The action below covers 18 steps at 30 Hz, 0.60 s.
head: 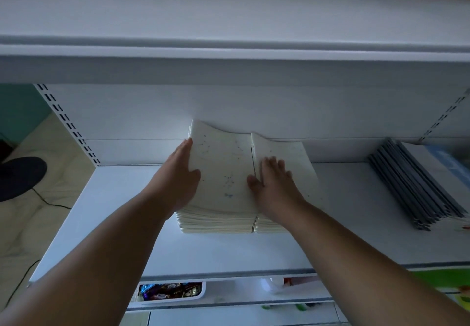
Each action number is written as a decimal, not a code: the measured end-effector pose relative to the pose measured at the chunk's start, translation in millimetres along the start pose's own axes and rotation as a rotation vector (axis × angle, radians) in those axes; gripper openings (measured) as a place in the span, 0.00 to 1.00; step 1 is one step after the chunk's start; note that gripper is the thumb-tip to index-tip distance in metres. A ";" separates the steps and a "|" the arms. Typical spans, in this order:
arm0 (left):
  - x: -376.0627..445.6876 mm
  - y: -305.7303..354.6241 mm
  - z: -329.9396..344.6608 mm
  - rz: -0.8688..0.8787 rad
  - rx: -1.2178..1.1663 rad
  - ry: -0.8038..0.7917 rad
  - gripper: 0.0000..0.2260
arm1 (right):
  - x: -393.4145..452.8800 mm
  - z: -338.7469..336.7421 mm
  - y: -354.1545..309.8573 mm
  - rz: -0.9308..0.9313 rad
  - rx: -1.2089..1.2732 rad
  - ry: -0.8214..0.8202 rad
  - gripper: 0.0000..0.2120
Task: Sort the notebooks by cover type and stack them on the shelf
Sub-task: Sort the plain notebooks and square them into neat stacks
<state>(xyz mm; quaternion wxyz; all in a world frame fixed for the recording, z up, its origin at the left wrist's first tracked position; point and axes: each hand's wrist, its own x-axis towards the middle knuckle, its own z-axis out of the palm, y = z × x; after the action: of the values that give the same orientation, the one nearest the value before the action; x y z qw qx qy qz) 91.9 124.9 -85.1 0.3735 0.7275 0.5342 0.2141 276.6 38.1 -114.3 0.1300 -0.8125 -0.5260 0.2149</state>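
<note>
White shelf (106, 224) carries two cream notebook stacks (223, 162) side by side near the back wall, with a grey pile (412, 185) well apart to the right. The top covers curl upward, so a sideways shove could slide them askew. Left hand (181, 175) presses the left stack's edge, fingers straight. Right hand (273, 180) rests flat, fingers spread, across the seam.
</note>
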 end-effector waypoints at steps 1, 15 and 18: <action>0.4 1.0 0.6 -0.002 0.012 -0.004 0.34 | 0.6 0.5 -3.3 -0.024 0.020 -0.010 0.33; -6.6 2.0 2.4 0.012 -0.081 0.009 0.30 | -1.6 -1.6 -17.3 -0.063 -0.087 0.020 0.31; -11.9 -6.2 -0.2 0.046 -0.091 -0.041 0.38 | -9.6 0.3 -7.0 -0.044 -0.104 0.003 0.30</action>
<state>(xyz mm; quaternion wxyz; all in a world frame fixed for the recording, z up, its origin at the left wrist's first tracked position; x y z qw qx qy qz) 83.9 114.8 -88.7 0.4121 0.7261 0.4993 0.2319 267.5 32.3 -109.4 0.0929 -0.8067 -0.5540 0.1834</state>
